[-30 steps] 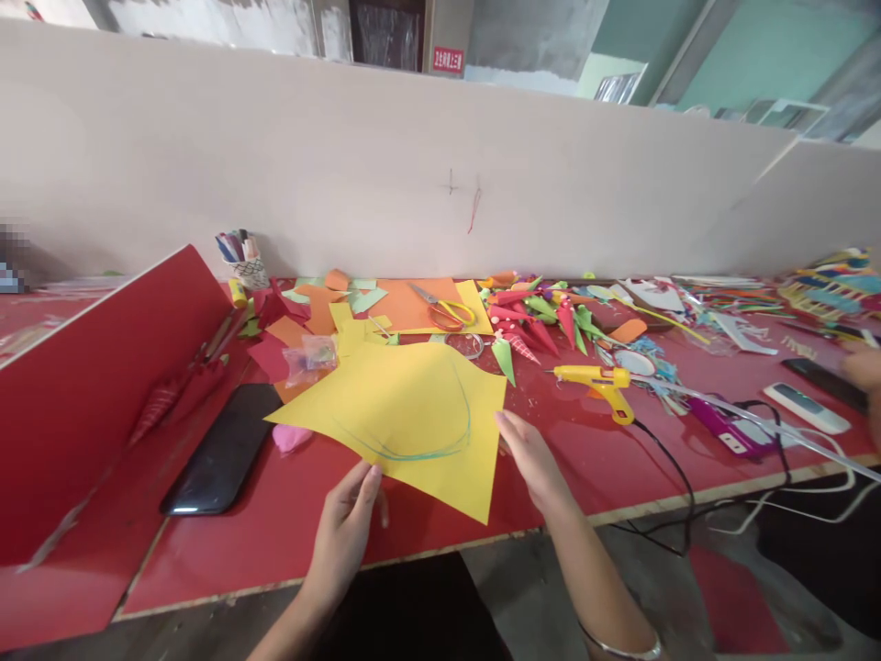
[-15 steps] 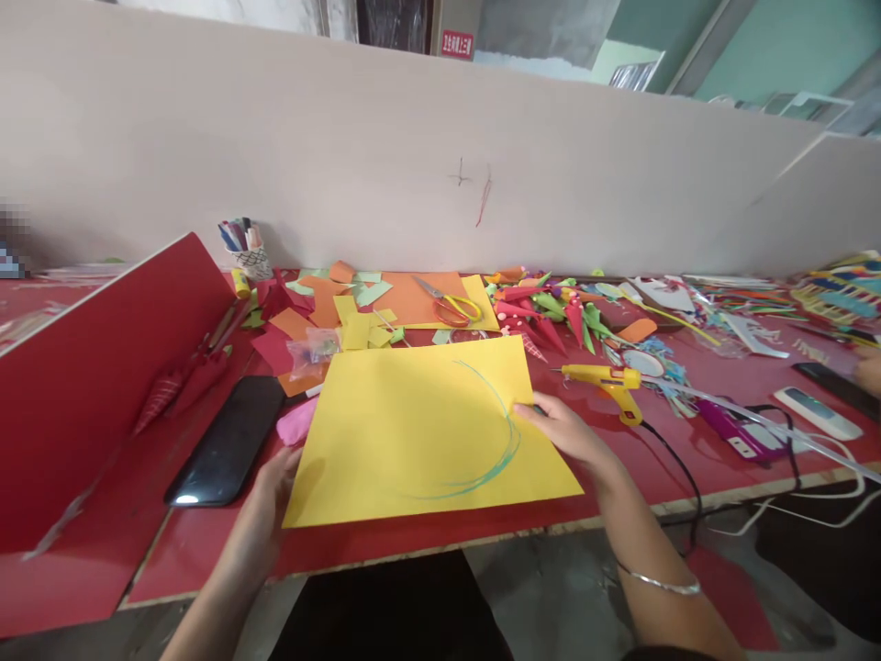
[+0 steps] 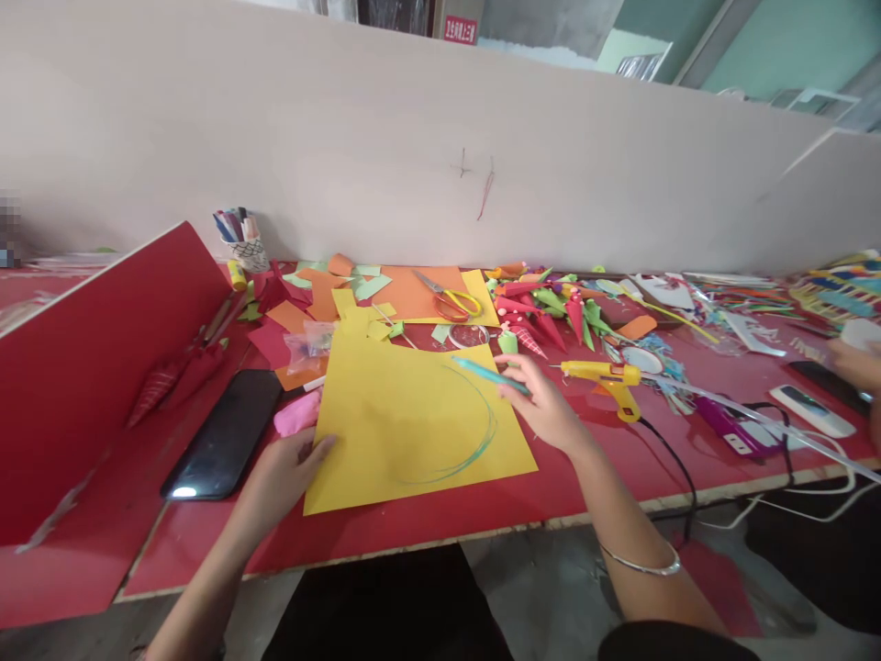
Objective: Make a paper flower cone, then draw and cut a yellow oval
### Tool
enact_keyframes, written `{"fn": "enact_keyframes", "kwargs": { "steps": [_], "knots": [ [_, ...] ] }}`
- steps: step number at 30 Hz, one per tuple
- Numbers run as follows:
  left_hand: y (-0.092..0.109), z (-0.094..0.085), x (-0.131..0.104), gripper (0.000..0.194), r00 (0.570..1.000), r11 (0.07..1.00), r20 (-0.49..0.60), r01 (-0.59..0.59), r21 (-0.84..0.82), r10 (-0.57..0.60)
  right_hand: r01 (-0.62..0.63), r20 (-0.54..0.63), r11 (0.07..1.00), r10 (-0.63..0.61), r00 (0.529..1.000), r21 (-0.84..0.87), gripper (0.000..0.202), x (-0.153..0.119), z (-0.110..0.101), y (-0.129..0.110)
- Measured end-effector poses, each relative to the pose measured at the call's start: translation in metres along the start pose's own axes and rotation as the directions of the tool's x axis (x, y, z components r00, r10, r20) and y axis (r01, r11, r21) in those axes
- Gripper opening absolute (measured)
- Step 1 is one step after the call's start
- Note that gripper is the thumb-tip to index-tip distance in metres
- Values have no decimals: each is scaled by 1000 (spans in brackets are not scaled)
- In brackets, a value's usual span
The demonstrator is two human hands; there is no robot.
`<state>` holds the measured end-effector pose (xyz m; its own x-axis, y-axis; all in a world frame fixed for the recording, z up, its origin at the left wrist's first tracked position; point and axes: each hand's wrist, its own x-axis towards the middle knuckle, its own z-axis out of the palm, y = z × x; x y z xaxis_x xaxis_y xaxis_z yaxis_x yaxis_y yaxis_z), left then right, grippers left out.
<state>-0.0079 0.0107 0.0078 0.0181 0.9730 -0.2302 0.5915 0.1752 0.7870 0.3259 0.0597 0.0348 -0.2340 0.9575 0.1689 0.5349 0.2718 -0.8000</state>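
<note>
Yellow and broad, the paper sheet [image 3: 406, 422] lies on the red table [image 3: 427, 521] in front of the person, a teal curved line [image 3: 491, 433] drawn on its right half. At its left edge the left hand [image 3: 285, 473] is loosely curled, thumb over the paper; whether the hidden fingers pinch from beneath, I cannot tell. A black phone [image 3: 224, 436] lies left of that hand, a pink piece [image 3: 298, 416] just beyond it. By the right edge, the right hand [image 3: 540, 408] has its fingers closed around a teal pen [image 3: 492, 375], its tip near the line's upper end; contact is unclear. With so light a hold on the left, the sheet could skid under pen pressure and spoil the line. Its far edge meets yellow scraps [image 3: 352, 328], which could lift it unevenly. The glue gun [image 3: 606, 372] sits off to the right; scissors [image 3: 451, 303] lie farther back.
</note>
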Motion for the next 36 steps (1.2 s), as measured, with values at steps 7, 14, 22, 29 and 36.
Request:
{"fn": "enact_keyframes", "kwargs": {
  "steps": [7,14,22,29,36],
  "knots": [
    [-1,9,9,33,998,985,-52,-11,171,20,-10,475,973,-103,874,229,18,15,34,-11],
    [-2,10,8,33,999,968,-39,1,252,9,36,642,964,-202,739,262,18,38,56,-3],
    [-4,12,9,36,1000,920,14,10,392,-16,75,670,981,-178,721,179,21,51,68,-3],
    [0,11,6,35,999,945,-1,36,325,-37,74,213,997,-72,974,1,27,55,73,0],
    [-1,16,0,39,1000,927,-9,28,374,-26,52,408,997,-70,910,54,22,27,55,-1]
  ]
}}
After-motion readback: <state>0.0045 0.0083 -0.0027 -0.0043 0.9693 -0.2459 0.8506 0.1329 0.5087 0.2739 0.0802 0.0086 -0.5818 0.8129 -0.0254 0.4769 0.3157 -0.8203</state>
